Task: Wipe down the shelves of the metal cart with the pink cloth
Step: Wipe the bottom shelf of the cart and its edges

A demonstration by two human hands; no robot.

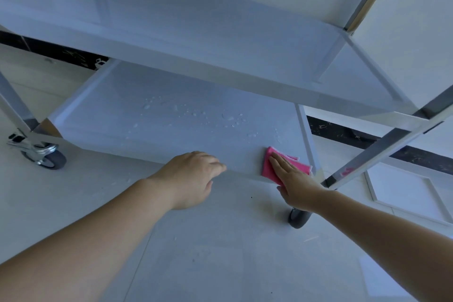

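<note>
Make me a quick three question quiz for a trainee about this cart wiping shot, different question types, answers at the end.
1. True or false: the pink cloth lies on the upper shelf.
2. Multiple choice: the water droplets sit on A) the floor only, B) the lower shelf, C) the upper shelf.
3. Fill in: the left hand curls over the lower shelf's front ____.

Key
1. False: the right hand presses it flat, with straight fingers, on the lower shelf's near right corner.
2. B
3. edge
</note>
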